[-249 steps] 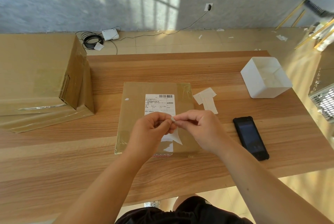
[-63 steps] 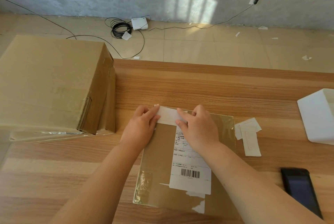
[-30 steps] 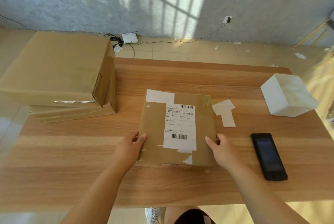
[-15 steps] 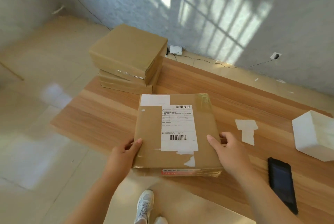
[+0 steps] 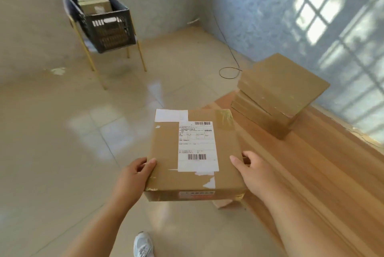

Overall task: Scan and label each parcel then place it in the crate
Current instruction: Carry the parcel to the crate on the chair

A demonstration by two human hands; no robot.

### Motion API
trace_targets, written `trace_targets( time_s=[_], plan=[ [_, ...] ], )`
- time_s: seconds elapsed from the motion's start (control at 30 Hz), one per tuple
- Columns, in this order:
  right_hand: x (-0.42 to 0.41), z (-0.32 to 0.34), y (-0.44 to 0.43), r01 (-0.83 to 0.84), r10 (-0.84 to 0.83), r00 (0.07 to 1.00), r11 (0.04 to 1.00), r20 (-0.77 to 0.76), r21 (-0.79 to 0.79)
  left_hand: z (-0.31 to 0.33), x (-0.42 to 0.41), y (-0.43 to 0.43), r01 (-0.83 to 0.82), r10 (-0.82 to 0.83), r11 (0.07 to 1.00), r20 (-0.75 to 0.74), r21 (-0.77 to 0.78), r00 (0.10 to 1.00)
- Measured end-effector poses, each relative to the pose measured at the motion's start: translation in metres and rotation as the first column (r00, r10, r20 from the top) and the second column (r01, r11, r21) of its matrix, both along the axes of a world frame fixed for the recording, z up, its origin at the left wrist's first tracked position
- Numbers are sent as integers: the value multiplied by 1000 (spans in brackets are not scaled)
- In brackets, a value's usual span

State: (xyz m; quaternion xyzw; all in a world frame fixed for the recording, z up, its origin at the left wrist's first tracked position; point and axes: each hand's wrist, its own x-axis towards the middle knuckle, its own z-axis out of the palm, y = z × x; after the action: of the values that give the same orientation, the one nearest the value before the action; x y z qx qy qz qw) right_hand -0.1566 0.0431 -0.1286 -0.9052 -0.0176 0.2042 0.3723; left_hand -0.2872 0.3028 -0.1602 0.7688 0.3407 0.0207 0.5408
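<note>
Now I have the flat brown cardboard parcel (image 5: 166,153) held level between both hands, out past the edge of the wooden table (image 5: 322,173) and above the pale tiled floor (image 5: 62,153). Its top carries a white shipping label (image 5: 197,146) with two barcodes, a blank white sticker (image 5: 171,115) at the far left corner, and glossy clear tape. The left hand (image 5: 133,175) grips the left edge, thumb on top; the right hand (image 5: 253,171) grips the right edge likewise. Half a second ago the parcel overlapped the table's edge; the view has since swung left, revealing the dark plastic crate (image 5: 108,26), parcels inside, on a gold-legged chair (image 5: 89,57), well apart.
</note>
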Motion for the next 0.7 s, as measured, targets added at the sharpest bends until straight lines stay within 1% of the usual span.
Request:
trace_targets(
  time_s=[0.13, 0.27, 0.43, 0.57, 0.7],
  plan=[
    [9, -6, 106, -121, 123, 992, 989, -15, 87, 13, -16, 88, -120, 121, 993, 33, -4, 992],
    [12, -11, 207, -198, 208, 977, 968, -49, 155, 21, -33, 173, -213, 212, 977, 48, 27, 976],
    [24, -15, 308, -296, 307, 951, 943, -49, 153, 17, -42, 258, -336, 335, 941, 31, 38, 942],
    [47, -20, 380, -352, 367, 928, 920, -66, 172, 10, -31, 318, -400, 399, 917, 31, 7, 916],
    [84, -26, 455, -392, 418, 904, 893, -86, 221, 6, 2, 387, -428, 427, 903, 28, 38, 904]
  ],
)
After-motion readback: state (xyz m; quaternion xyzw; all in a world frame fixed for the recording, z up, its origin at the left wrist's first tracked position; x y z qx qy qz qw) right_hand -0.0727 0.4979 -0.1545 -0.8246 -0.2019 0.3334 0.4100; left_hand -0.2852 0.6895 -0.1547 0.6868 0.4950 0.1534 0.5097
